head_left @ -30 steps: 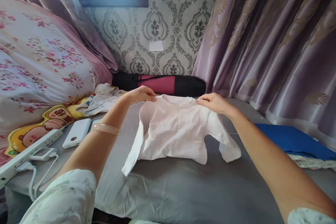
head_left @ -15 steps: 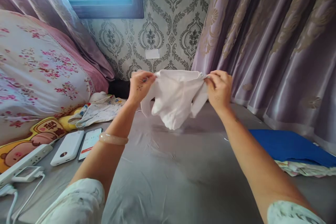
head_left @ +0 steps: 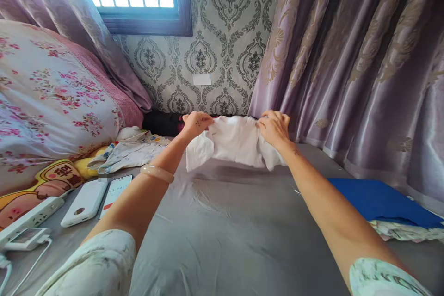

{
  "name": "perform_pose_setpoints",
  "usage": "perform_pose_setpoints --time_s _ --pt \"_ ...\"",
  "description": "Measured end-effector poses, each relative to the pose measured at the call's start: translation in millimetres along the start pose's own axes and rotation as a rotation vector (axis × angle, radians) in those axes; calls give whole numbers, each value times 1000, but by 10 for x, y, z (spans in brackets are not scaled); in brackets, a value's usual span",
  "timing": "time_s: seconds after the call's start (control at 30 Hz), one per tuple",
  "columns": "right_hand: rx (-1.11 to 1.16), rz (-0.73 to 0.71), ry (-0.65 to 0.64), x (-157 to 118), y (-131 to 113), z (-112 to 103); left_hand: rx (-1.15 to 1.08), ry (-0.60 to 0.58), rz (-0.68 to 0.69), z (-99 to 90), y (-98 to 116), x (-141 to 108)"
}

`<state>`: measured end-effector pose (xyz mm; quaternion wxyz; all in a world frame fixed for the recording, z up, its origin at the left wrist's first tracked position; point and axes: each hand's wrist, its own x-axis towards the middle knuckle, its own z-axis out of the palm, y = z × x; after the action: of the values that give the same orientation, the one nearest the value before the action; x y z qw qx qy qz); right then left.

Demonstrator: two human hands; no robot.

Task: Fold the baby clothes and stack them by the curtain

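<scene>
In the head view, pinching the white shirt [head_left: 236, 141] right at frame centre, clamping its upper left corner between the fingertips of the left hand [head_left: 198, 124] and its upper right with the right hand [head_left: 274, 126]. Letting it drape toward the grey sheet [head_left: 222, 236], in front of a long black bag [head_left: 161, 123]. Can see a phone [head_left: 115, 192] beside a white power bank [head_left: 85, 203] at lower left, and blue cloth [head_left: 381, 199] atop patterned fabric [head_left: 404, 231] at right.
</scene>
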<state>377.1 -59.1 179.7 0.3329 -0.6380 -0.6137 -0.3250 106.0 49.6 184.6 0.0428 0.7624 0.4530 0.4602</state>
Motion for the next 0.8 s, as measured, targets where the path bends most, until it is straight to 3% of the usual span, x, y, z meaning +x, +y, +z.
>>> perform_pose_setpoints --time_s 0.17,0.33,0.53,0.8 --pt "28 86 38 13 11 25 -33 48 -67 31 -19 32" --pt "79 133 -52 28 43 69 -97 43 -104 49 -43 29" --pt "160 168 -126 35 25 107 -251 94 -177 197 -42 44" --pt "365 208 -104 -60 -117 -73 -270 118 -338 238 105 -135"
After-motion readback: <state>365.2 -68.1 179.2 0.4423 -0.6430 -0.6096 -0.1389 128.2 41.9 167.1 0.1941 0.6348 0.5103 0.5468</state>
